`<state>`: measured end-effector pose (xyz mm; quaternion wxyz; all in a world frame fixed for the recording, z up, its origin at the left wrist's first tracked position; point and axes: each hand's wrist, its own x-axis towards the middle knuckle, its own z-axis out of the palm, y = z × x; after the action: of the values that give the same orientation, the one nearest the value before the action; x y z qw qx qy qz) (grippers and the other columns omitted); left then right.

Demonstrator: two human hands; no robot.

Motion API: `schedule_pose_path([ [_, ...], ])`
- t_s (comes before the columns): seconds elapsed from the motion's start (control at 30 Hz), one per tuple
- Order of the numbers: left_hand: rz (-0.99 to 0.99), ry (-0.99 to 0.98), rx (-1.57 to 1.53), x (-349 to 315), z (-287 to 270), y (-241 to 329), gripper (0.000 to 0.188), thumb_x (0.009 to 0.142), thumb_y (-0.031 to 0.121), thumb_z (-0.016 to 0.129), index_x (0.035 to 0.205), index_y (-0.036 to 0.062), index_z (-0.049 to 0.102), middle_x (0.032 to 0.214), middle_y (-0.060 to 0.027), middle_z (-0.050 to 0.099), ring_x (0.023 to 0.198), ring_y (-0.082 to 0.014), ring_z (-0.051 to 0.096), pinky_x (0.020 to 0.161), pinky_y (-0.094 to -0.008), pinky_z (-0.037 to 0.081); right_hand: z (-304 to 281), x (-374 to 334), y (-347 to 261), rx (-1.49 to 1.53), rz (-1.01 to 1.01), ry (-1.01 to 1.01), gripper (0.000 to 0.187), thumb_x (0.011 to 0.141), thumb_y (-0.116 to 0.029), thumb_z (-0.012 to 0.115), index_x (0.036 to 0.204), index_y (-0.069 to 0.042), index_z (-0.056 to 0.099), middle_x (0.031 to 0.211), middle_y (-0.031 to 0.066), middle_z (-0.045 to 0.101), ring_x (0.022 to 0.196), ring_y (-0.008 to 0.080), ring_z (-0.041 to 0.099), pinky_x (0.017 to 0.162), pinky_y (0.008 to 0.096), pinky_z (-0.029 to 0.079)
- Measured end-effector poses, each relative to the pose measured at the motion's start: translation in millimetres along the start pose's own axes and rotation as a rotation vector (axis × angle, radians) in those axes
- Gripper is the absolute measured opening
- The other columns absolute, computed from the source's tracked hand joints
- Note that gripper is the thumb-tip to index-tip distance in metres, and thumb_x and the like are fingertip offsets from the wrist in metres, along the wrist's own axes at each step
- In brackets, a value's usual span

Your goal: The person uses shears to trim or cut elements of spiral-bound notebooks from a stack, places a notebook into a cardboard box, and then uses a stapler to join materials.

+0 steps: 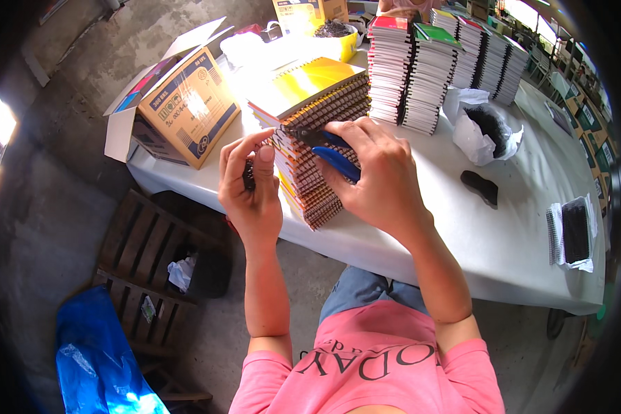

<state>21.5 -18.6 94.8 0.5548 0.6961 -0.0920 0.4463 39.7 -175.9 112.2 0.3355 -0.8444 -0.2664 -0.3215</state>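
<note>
A tall stack of spiral-bound notebooks, yellow cover on top, stands at the table's near edge. My right hand is closed around blue-handled pliers, whose dark jaws reach the corner of a notebook near the top of the pile. At that same corner is my left hand, its index finger stretched toward the binding and its thumb bent. A small dark coiled piece shows in its curled fingers; its exact kind is hard to make out.
White cloth covers the table. An open cardboard box stands at left, more notebook stacks behind. To the right are a white bag of black coils, a dark flat piece and a black coil bundle. A wooden chair is lower left.
</note>
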Motion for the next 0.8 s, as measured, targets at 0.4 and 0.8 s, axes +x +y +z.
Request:
schedule_pose_path([
  [0.4,0.024,0.05,-0.024,4.5,-0.3,0.2,0.019,0.093,0.017,0.057,0.104,0.002,0.064,0.086,0.0027,0.055,0.053,0.0013,0.037,0.043,-0.0148,0.029,10.5,4.7,10.5,0.094,0.031,-0.053,0.035,0.073,-0.019,0.074,0.102,-0.004,0.062,0.091,0.0124,0.064,0.082,0.0293,0.063,0.075,0.0366,0.048],
  [0.8,-1.225,-0.186,-1.535,-57.2,53.3,42.2,0.025,0.095,0.021,0.052,0.115,0.0045,0.051,0.092,-0.0012,0.048,0.075,-0.0082,0.045,0.053,-0.0157,0.04,-80.3,-108.0,135.4,-0.146,0.297,0.076,0.041,0.075,-0.014,0.067,0.115,-0.01,0.056,0.107,0.0096,0.055,0.104,0.0275,0.053,0.091,0.0404,0.034],
])
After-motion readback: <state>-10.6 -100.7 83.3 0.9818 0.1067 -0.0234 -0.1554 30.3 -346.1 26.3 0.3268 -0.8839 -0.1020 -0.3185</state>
